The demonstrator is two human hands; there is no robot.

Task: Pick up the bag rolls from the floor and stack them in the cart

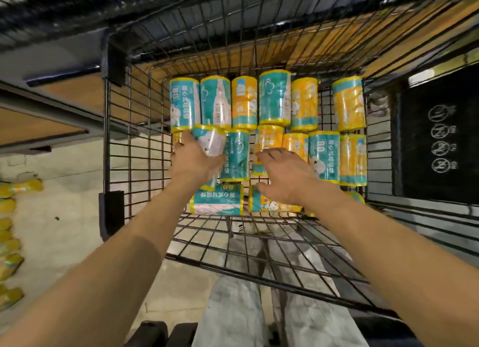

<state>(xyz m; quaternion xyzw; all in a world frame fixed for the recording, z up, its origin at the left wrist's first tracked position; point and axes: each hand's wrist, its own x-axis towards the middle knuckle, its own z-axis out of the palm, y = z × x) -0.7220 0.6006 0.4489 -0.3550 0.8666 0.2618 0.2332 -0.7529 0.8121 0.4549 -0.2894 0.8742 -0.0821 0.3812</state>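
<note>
Both hands in the cart [134, 149].
Left hand [193, 160] grips a teal roll [211, 142]; right hand [285, 173] rests open, fingers spread, on rolls [269, 144].

I am in a shop, it seems. A wire shopping cart [145, 149] stands before me on the pale floor [64, 217], and wood-faced shelving [46, 124] runs along the frame's upper left.

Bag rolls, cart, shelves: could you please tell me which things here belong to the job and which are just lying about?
Part of the job:
- bag rolls in the cart
- cart
- rolls left on the floor
- left hand on a teal roll
- right hand

Just lying about:
- wooden shelf
- black sign with symbols
</note>
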